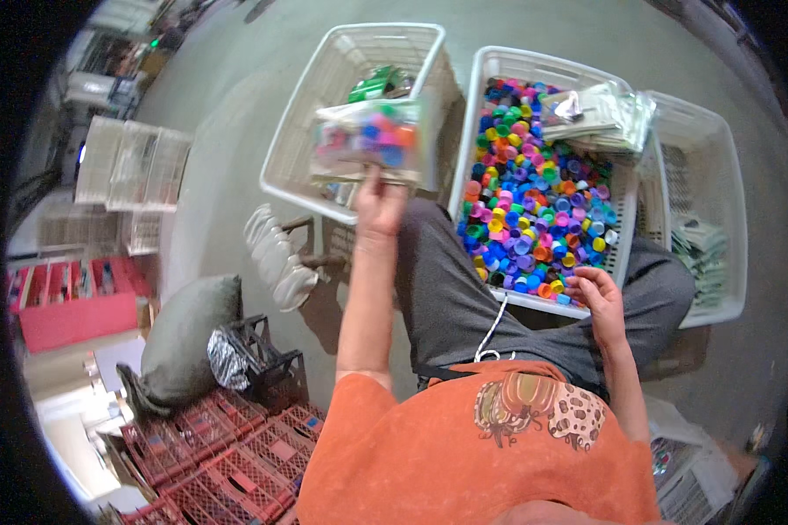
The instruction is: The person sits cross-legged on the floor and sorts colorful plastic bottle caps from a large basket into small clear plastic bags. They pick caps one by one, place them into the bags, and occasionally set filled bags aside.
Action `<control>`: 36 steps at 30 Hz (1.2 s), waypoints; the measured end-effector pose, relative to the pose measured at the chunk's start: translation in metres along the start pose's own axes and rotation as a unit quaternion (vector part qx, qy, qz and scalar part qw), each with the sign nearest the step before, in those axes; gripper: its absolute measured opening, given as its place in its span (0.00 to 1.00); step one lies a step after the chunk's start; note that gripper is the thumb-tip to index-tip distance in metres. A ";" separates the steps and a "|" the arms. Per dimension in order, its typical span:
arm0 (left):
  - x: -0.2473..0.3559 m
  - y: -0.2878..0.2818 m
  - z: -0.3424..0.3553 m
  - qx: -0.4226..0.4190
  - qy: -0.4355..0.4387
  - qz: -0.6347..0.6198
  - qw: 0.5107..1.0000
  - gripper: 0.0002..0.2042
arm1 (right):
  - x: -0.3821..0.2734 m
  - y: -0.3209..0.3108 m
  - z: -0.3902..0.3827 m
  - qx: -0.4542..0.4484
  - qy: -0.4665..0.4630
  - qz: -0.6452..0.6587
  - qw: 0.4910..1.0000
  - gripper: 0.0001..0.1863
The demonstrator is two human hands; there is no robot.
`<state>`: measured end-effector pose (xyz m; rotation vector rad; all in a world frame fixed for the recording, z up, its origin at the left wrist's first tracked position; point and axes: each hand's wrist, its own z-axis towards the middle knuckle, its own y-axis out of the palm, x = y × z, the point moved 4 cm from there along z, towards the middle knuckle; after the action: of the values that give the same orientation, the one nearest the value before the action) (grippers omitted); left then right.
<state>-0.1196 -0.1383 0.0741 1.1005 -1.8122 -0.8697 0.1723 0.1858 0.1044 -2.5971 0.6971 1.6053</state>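
My left hand (pixel 379 206) grips the lower edge of a clear packet of coloured caps (pixel 378 138), smeared by motion, above the left white basket (pixel 276 157). Under the packet, green packets (pixel 382 83) lie partly hidden in that basket. At the front right edge of the middle white basket (pixel 543 304), my right hand (pixel 601 302) hovers with its fingers loosely bent and apart, nothing seen in them. Loose plastic caps (pixel 534 201) of many colours fill this basket. A stack of flat clear packets (pixel 597 118) rests across its far right corner.
A third white basket (pixel 734 219) with flat packets (pixel 699 262) stands at the right. White plastic-wrapped pieces (pixel 276 258) sit beside the left basket. Red crates (pixel 236 464), a black crate (pixel 267 363) and a full grey-green sack (pixel 193 337) are at the lower left.
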 end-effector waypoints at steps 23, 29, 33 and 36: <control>-0.387 0.125 0.090 -0.344 0.276 0.801 0.404 0.32 | -0.095 -0.119 -0.030 0.302 -0.379 -0.519 0.704 0.12; -0.392 0.117 0.107 -0.271 0.306 0.859 0.308 0.25 | -0.099 -0.119 -0.025 0.305 -0.377 -0.509 0.711 0.12; -0.335 0.105 0.085 -0.310 0.306 0.802 0.409 0.18 | -0.101 -0.117 -0.024 0.311 -0.380 -0.513 0.704 0.11; -0.286 0.110 0.040 -0.357 0.316 0.748 0.461 0.17 | -0.100 -0.112 -0.023 0.312 -0.374 -0.525 0.698 0.10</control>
<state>-0.1140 0.1704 0.0687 -0.7951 -0.8601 0.0643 0.1959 0.3182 0.1759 -1.1582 -0.2819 1.3732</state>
